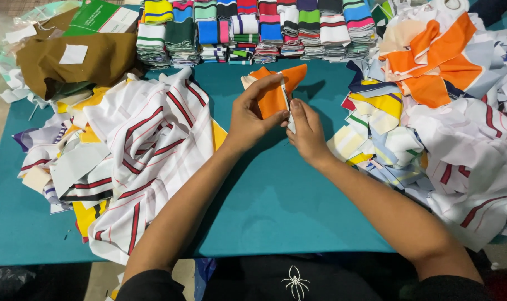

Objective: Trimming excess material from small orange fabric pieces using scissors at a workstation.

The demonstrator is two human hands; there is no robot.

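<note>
Both my hands meet over the middle of a teal table [276,206]. My left hand [253,114] pinches an orange fabric piece [273,92] with a pale backing, held upright just above the table. My right hand [306,131] grips the same piece at its right edge, where a thin white strip runs down. Its upper corners fan out toward the back.
A heap of white fabric with red and black stripes [136,156] lies at the left. A mixed pile of orange, white and yellow pieces [437,100] fills the right. Folded striped knit bands [253,28] line the back. Brown cloth [69,61] and a green card sit back left.
</note>
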